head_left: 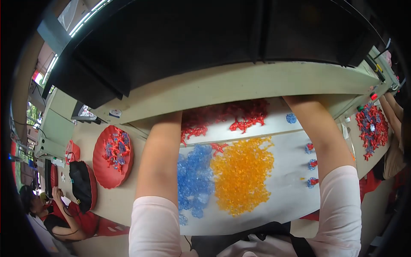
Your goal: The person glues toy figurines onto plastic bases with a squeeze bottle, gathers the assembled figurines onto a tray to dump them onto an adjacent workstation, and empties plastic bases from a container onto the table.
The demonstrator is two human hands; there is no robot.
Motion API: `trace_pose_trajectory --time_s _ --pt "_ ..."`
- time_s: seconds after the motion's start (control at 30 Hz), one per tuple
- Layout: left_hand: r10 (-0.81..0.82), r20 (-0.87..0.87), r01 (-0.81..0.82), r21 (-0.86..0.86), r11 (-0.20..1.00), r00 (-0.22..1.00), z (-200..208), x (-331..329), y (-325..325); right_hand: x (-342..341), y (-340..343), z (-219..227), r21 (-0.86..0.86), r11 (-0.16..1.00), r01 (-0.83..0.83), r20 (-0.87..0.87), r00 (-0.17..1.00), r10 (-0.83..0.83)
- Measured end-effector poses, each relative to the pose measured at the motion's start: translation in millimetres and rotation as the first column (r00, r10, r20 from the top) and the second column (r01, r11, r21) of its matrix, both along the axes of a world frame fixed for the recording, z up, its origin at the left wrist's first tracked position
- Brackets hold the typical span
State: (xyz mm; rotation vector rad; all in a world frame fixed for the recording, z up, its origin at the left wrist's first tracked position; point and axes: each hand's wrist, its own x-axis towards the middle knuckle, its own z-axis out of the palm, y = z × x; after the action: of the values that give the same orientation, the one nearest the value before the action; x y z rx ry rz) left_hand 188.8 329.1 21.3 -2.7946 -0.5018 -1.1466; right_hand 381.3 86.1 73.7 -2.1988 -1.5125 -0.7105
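Note:
Both my forearms, the left (159,158) and the right (321,132), reach forward under the pale green front panel (239,83) of a machine. Past the wrists the panel hides both hands, so their fingers and anything in them cannot be seen. Between my arms, red branched plastic pieces (248,120) lie just below the panel's edge. A single blue round piece (291,118) sits beside my right forearm. Nearer me on the white sheet (291,171) are a heap of clear blue pieces (195,180) and a heap of clear orange pieces (242,175).
Several red-and-blue joined pieces (311,165) line the sheet's right side. At left stands a red scalloped bowl (100,167) of similar pieces, near a black bag (81,188) and a seated person (68,218). Another mixed pile (371,128) lies far right, beside someone's arm.

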Motion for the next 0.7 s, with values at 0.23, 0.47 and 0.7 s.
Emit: trace_pose_trajectory --time_s 0.23,0.47,0.7 --pt "-0.032 -0.037 0.029 -0.088 0.996 0.999 -2.4 -12.2 5.7 -1.5 0.7 -2.1 -0.101 0.995 0.004 -0.066 0.998 -0.01" --pt "-0.184 -0.37 0.027 -0.39 0.92 0.911 31.6 -54.6 -24.1 -8.3 -10.7 -3.4 -0.188 0.98 0.061 -0.074 0.994 -0.076" --pt "-0.808 -0.383 0.401 -0.721 0.565 0.447 215.4 -221.4 -102.0 -134.7 -124.9 108.1 -0.507 0.666 -0.547 -0.481 0.821 0.308"
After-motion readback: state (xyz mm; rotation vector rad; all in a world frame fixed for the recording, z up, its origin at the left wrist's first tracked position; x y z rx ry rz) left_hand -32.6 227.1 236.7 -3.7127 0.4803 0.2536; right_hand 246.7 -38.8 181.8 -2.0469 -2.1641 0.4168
